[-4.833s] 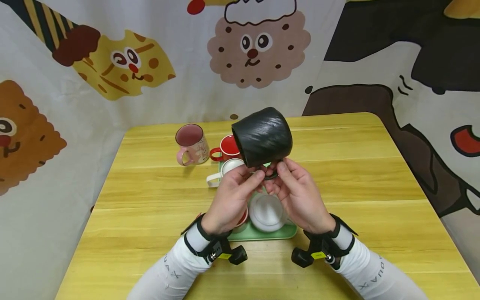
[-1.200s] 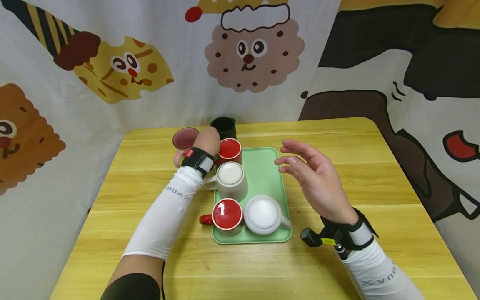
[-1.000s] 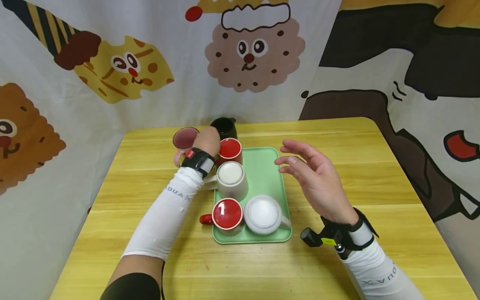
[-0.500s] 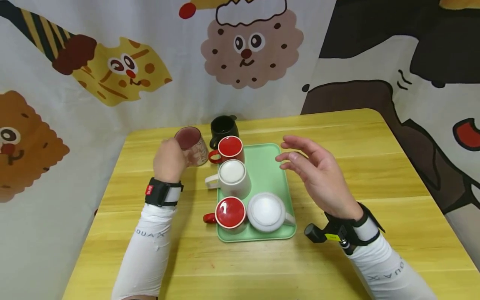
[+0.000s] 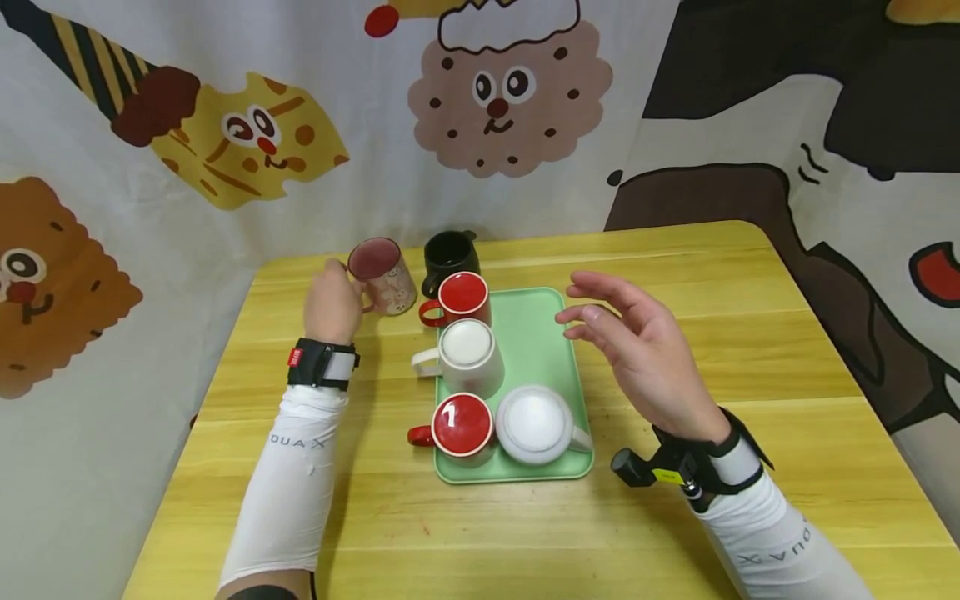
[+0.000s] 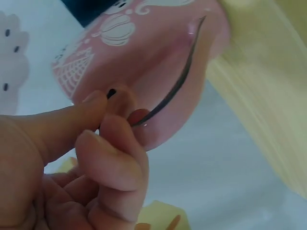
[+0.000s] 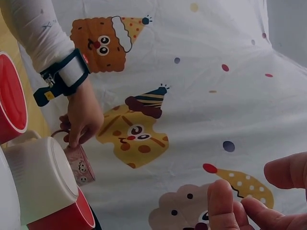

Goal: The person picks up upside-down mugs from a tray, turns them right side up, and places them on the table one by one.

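At the table's back left, my left hand (image 5: 332,307) pinches a pink mug (image 5: 388,283) between thumb and fingers. The left wrist view shows the pink mug (image 6: 144,52) close up and tilted, with white raised patterns and a dark curved edge line. The fingertips sit by that line; whether they grip rim or handle I cannot tell. My right hand (image 5: 637,342) hovers by the green tray's (image 5: 525,333) right side, fingers loosely spread around nothing. In the right wrist view, the left hand (image 7: 82,115) holds the pink mug (image 7: 80,165) from the side.
A black mug (image 5: 448,262) stands behind the tray, right of the pink mug. On or over the tray are a back red mug (image 5: 465,300), a white mug (image 5: 472,362), a front red mug (image 5: 463,429) and a second white one (image 5: 534,423). Behind hangs a printed cloth (image 5: 300,225).
The black mug, earlier in both hands, now stands behind the tray. My left hand left it and took the pink mug, which has shifted slightly up in view. The right hand has barely moved lately.
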`<action>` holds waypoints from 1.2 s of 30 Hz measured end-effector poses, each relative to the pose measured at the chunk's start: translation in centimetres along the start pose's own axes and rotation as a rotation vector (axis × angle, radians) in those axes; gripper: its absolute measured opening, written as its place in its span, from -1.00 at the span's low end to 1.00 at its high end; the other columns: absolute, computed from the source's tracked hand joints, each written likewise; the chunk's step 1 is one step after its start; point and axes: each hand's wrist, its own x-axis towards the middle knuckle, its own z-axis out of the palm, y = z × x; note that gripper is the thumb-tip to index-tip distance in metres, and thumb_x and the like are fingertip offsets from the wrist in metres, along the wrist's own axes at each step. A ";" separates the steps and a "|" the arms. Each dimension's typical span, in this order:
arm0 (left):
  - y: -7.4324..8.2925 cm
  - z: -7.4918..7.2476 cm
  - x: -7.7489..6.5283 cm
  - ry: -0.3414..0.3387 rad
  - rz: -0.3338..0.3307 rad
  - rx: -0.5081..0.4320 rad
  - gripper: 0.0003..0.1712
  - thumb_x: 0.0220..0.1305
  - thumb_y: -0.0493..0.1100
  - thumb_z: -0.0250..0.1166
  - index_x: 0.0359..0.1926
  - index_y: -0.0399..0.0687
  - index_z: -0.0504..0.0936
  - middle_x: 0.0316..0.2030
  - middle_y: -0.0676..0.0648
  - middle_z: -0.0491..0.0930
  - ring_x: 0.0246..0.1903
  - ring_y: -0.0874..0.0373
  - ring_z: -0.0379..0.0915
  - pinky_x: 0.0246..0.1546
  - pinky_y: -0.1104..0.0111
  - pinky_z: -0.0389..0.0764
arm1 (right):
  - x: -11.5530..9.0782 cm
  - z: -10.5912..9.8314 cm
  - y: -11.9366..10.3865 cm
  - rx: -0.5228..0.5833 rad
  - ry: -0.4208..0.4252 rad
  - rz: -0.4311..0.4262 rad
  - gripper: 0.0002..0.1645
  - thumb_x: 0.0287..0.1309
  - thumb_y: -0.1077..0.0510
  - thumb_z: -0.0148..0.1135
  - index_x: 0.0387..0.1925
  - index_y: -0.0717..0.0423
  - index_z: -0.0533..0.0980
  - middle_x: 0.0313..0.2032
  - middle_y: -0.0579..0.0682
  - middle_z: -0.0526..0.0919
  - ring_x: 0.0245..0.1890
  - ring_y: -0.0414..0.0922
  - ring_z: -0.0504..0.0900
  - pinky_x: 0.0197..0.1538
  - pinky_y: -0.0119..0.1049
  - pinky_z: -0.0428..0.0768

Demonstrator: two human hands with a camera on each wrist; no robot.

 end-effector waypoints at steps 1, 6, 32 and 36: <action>-0.3 0.1 0.4 0.003 0.008 0.005 -0.70 0.47 -0.29 0.28 0.04 -0.51 0.55 -0.15 -0.51 0.66 -0.18 -0.44 0.66 -0.22 -0.20 0.64 | 0.0 0.0 0.0 -0.001 -0.001 0.000 -0.54 0.58 0.28 0.14 0.41 0.26 0.43 0.22 0.24 0.47 0.11 0.08 0.64 0.17 -0.22 0.66; -1.6 0.5 2.2 0.019 0.040 0.019 -0.70 0.46 -0.29 0.26 0.05 -0.50 0.61 -0.09 -0.52 0.67 -0.09 -0.49 0.63 -0.08 -0.24 0.62 | 0.2 0.0 0.3 -0.018 -0.004 -0.003 -0.54 0.59 0.28 0.13 0.41 0.27 0.43 0.22 0.24 0.47 0.11 0.08 0.64 0.17 -0.23 0.66; 0.0 -1.0 -3.7 0.075 0.310 -0.059 -0.38 0.37 -0.06 0.51 0.29 -0.32 0.58 0.17 -0.32 0.60 0.06 -0.24 0.57 -0.02 -0.13 0.64 | -3.1 -5.7 2.8 -0.924 -0.297 0.072 -0.67 0.50 0.01 0.33 0.20 -0.05 0.59 0.03 -0.16 0.63 -0.18 -0.20 0.60 -0.24 -0.31 0.62; 0.4 -1.1 -5.3 -0.007 0.343 -0.063 -0.36 0.37 -0.02 0.51 0.29 -0.33 0.57 0.21 -0.30 0.58 0.13 -0.24 0.54 0.12 -0.13 0.60 | -4.1 -5.4 4.3 -0.969 -0.396 0.091 -0.59 0.41 -0.04 0.43 0.17 -0.02 0.59 0.05 -0.10 0.63 -0.20 -0.21 0.60 -0.27 -0.30 0.64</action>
